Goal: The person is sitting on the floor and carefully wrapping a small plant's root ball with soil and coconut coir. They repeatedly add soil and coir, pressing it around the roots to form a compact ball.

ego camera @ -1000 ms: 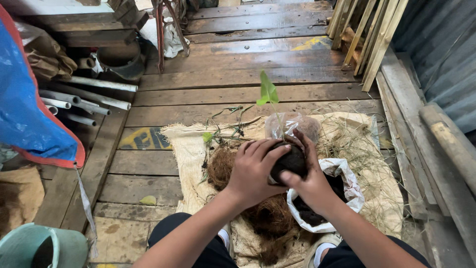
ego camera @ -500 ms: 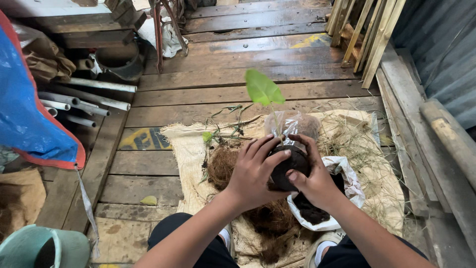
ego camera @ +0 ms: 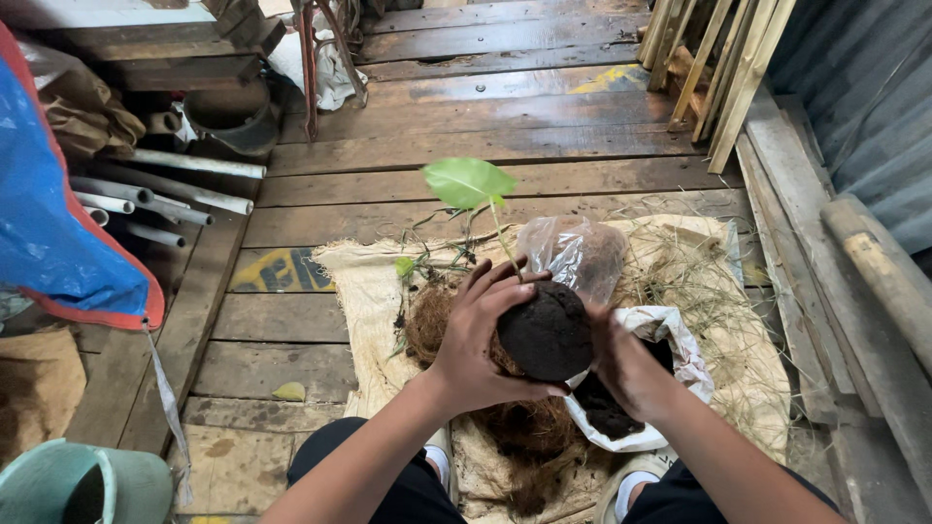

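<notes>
Left of the soil ball (ego camera: 546, 330) lies a tuft of brown coconut fibre (ego camera: 432, 320) on the coarse sacking (ego camera: 369, 291). The left hand (ego camera: 476, 335) cups the round, crumbly dark ball, fingers wrapped on it; a thin stem carries one smooth green leaf (ego camera: 468, 181). The right hand (ego camera: 626, 364), fingers spread, touches its right side above the white bag of soil (ego camera: 670, 374). Behind sits a crinkled clear plastic bag (ego camera: 575, 254).

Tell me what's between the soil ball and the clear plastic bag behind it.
In the head view nothing lies between the soil ball and the clear plastic bag; only the burlap mat below shows there.
</notes>
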